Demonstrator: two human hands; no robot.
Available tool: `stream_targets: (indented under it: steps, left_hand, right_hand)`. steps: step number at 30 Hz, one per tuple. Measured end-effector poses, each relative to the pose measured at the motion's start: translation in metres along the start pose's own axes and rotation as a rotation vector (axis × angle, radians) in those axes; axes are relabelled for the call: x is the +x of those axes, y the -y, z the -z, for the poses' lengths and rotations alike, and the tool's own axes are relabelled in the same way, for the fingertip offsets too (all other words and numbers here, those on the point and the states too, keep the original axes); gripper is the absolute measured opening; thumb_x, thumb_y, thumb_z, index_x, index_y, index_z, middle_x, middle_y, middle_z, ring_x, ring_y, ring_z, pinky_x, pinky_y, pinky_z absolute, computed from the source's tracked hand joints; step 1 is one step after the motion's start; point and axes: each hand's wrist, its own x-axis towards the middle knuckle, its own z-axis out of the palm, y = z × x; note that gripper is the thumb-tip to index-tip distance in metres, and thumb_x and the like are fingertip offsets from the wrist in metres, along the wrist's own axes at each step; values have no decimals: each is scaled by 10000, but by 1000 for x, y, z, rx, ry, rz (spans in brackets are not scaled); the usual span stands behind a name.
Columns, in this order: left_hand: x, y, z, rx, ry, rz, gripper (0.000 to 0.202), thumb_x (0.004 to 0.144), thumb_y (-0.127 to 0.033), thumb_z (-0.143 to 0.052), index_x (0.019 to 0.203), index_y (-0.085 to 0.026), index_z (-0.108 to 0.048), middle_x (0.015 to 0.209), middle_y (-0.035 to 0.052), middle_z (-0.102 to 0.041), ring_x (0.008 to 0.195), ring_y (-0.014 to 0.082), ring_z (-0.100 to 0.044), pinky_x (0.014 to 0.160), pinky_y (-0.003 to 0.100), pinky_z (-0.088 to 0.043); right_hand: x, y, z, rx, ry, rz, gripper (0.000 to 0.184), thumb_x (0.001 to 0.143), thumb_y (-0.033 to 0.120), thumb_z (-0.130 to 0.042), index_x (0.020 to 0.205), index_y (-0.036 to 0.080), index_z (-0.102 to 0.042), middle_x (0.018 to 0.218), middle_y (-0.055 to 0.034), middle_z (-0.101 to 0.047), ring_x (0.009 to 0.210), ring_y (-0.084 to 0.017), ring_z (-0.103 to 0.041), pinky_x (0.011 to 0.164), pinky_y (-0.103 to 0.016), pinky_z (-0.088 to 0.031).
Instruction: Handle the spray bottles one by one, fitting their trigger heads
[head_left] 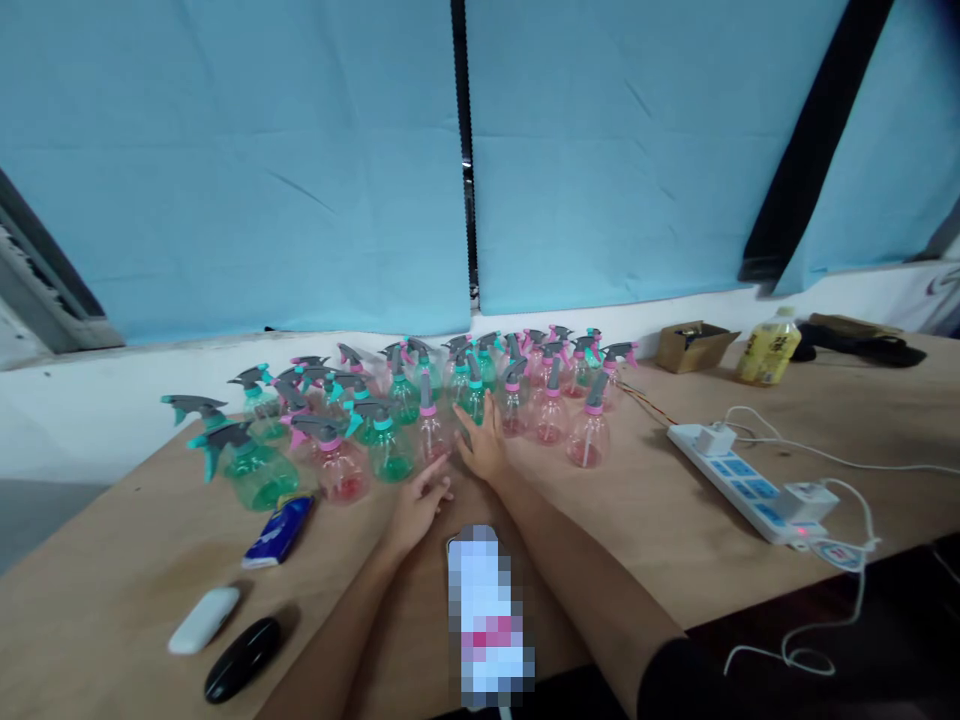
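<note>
Several small spray bottles [390, 400], pink and green with grey triggers, stand crowded together at the back of a wooden table [645, 500]. My left hand [420, 500] lies on the table just in front of them, fingers stretched toward a pink bottle [429, 425] and holding nothing. My right hand [484, 440] is beside it, fingers spread and upright, fingertips close to the pink bottles [514, 405] in the middle of the group. Neither hand grips anything.
A white power strip [742, 480] with plugs and cables lies at the right. A cardboard box [694, 345] and a yellow drink bottle [766, 347] stand at the back right. A blue packet [279, 532], a white case [204, 619] and a black case [242, 658] lie at the left front. A blurred phone [487, 615] lies near me.
</note>
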Motion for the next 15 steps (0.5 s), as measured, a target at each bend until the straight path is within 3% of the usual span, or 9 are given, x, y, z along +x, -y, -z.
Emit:
stream_targets:
  steps: [4,9,15]
  left_hand:
    - [-1,-3,-1,-1,14,-25,568,875,-390,-600,1419,-250,-516,1180,90,-708,780,153,-676,598,232,-479]
    - [-1,-5,-1,-18,21,-22,537,889,-414,-585,1404,-273,-530,1403,112,-582,754,141,-674,576,235,-475]
    - [-2,-7,-1,-17,22,-16,545,898,-469,-573,1400,-260,-533,1405,120,-578,761,140,-674,574,228,-467]
  right_hand:
    - [3,-4,-11,-41,-11,-46,537,980,330,-434,1511,316,-358,1646,-39,-5,1502,-358,-35,1162,-502,-238]
    - [-1,-6,-15,-46,24,-73,549,979,353,-434,1514,250,-364,1639,-107,-58,1487,-360,-133,1154,-504,-250]
    - [-4,-3,-7,11,7,-99,575,951,342,-480,1510,276,-363,1634,-122,-60,1434,-375,-253,1106,-528,-302]
